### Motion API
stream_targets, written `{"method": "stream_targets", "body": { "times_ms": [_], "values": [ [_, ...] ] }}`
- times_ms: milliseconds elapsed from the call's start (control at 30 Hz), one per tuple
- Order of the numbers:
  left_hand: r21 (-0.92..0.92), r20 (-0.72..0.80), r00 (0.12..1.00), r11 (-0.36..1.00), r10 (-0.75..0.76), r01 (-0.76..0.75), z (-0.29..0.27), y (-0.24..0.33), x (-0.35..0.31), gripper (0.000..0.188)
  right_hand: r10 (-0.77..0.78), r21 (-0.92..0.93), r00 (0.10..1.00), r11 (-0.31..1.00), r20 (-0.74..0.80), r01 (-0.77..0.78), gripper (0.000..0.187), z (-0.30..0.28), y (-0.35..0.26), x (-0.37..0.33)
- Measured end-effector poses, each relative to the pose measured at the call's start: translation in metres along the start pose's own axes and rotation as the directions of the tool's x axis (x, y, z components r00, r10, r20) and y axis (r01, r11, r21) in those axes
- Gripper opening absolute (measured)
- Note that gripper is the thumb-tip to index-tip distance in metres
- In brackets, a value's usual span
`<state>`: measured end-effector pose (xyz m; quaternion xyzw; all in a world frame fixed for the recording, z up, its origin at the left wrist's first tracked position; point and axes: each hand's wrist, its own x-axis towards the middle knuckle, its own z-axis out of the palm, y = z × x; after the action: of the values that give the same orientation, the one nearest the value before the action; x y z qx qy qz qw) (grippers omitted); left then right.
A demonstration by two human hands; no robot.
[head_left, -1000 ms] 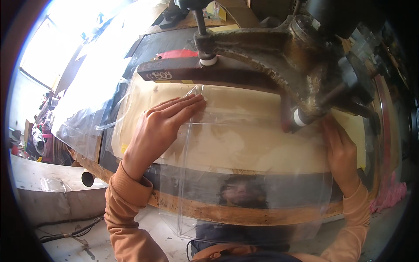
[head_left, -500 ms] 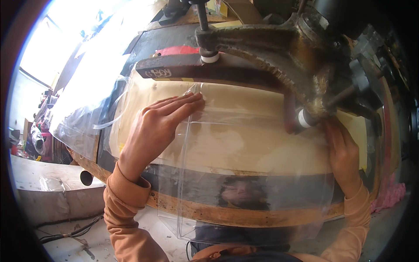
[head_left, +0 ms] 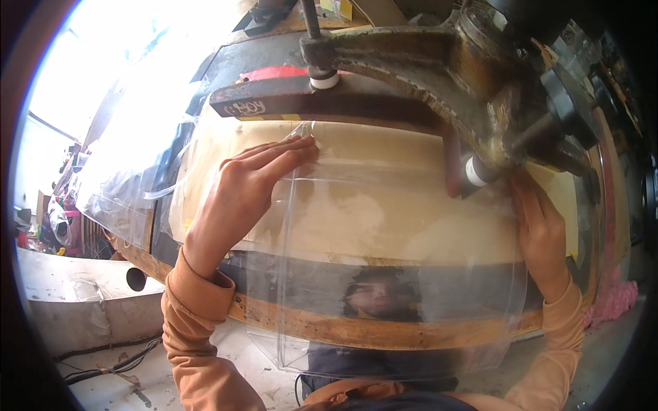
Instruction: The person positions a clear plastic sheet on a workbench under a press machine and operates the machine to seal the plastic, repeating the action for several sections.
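Observation:
A clear plastic sheet (head_left: pixel 384 236), folded along its left side, lies over the pale board and hangs past its front edge. My left hand (head_left: pixel 250 181) is at the sheet's left fold, its fingers together and its fingertips closed over the plastic near a small raised flap; the thumb is hidden. At the sheet's right edge rests my right hand (head_left: pixel 541 229), fingers stretched out and pointing away, with the tips partly hidden by the machine. Just beyond the left fingertips is a dark L-shaped bar (head_left: pixel 329 109), held beneath a heavy metal machine arm (head_left: pixel 397 58).
The wooden table edge (head_left: pixel 343 330) curves across in front of me. More loose clear plastic (head_left: pixel 127 198) hangs at the left. A black knob (head_left: pixel 567 103) juts out at the right, above pink material (head_left: pixel 613 305). Dark cables (head_left: pixel 110 370) lie low at the left.
The whole view has shifted slightly, so the bar, board and hands sit a little higher. Both hands keep their places on the plastic sheet.

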<state>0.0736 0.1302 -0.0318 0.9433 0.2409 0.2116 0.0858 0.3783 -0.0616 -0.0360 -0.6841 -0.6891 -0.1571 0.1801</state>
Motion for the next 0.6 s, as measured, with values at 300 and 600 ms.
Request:
{"method": "stream_targets", "body": {
  "times_ms": [300,600],
  "values": [
    [-0.009,-0.006,1.000,1.000,0.006,-0.006,0.0003,-0.0012,0.0009,0.052,0.009,0.023,1.000,1.000,0.000,-0.009,0.025,0.0008,-0.0004,0.0001],
    [-0.006,-0.027,0.999,0.999,0.039,-0.039,0.0015,-0.0032,0.0007,0.053,0.009,0.024,1.000,1.000,-0.006,-0.009,0.024,0.0014,-0.0010,0.0006]
  ]
}}
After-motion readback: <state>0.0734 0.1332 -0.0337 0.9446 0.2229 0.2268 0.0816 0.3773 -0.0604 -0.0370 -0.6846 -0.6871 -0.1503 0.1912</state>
